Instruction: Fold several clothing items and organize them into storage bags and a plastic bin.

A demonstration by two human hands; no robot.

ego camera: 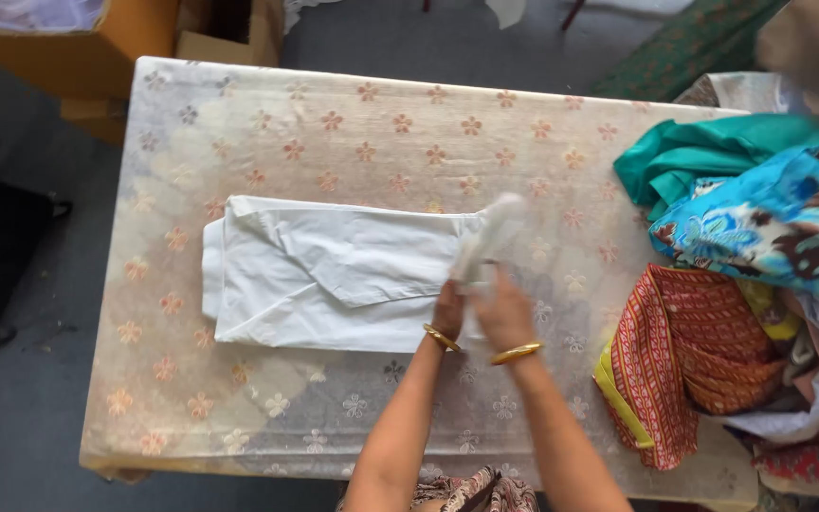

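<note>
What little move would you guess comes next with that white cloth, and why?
Probably laying the lifted end flat leftward. Both hands, left hand and right hand, hold the right end of the white garment, which is raised and blurred, while the rest lies folded flat on the table.

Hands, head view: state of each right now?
Left hand: closed on the white garment.
Right hand: gripping the garment's lifted, blurred end.

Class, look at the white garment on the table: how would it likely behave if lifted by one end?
The white garment probably flops and unfolds: it lies in soft creases. It seems light, since both hands, left hand and right hand, raise its end easily. It might slide on the tablecloth.
</note>
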